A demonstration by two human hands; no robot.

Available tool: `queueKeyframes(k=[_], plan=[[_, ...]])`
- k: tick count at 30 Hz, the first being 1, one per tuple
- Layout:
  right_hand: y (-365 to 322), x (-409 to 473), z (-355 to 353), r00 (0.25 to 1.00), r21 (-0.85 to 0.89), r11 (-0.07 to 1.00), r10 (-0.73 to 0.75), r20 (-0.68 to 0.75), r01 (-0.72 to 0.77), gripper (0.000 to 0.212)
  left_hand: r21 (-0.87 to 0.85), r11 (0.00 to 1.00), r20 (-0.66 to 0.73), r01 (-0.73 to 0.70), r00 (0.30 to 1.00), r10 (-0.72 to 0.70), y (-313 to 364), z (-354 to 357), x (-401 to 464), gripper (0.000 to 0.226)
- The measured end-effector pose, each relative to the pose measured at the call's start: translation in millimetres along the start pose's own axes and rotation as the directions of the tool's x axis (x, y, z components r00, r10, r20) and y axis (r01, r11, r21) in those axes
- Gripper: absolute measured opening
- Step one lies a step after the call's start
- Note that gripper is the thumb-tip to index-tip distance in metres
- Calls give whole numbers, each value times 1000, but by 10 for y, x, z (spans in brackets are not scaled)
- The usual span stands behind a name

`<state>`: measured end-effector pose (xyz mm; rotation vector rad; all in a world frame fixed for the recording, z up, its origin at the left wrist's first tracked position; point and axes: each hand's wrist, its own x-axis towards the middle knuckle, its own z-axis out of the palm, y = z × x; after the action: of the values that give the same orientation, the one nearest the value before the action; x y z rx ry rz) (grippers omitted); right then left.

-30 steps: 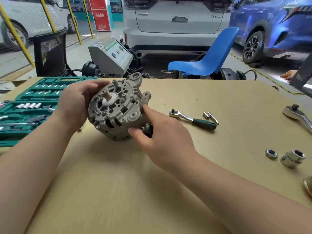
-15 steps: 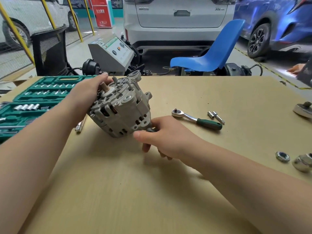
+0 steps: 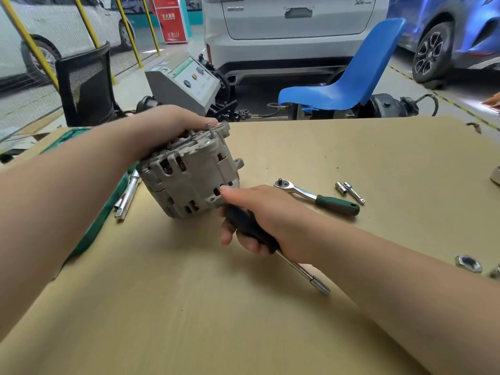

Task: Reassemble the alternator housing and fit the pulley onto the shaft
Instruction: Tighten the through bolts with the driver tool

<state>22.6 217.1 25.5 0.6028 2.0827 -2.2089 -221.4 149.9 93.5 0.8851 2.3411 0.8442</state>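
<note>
On cardboard, alternator (image 3: pixel 189 174), hands (image 3: pixel 173 125) gripping

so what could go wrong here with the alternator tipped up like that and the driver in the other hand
1. The alternator stands tilted on its lower edge, steadied only by the left hand gripping its top; it could slip or roll on the smooth cardboard.
2. The right hand grips the black-handled driver while its thumb presses the housing, so control of both may be weak.
3. The loose nut lies near the table's right edge and could get knocked off.
</note>
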Motion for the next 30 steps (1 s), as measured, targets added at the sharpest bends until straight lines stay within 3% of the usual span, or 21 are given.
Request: queueKeyframes(k=[4,10,20,24,28,30], plan=[[28,52,-50,998,15,1000,-28,58,27,38,2,999,-61,-46,997,46,3,13,86,72],[111,98,33,986,-71,994,-67,156,78,43,-66,990,170,-127,976,136,-2,-42,16,47],[116,63,89,984,-107,992,-45,172,64,44,-78,985,275,-156,946,172,-7,-66,-18,46],[79,44,29,983,-236,969,-38,179,80,50,-107,980,320,-170,927,195,-33,-70,12,41],[-221,-84,-238,977,-515,848,-13,215,124,29,-144,973,353,-180,909,221,-43,-68,32,38],[-456,-144,-376,976,-479,852,-157,151,211,16,-163,967,383,-199,890,247,-25,-45,34,38]])
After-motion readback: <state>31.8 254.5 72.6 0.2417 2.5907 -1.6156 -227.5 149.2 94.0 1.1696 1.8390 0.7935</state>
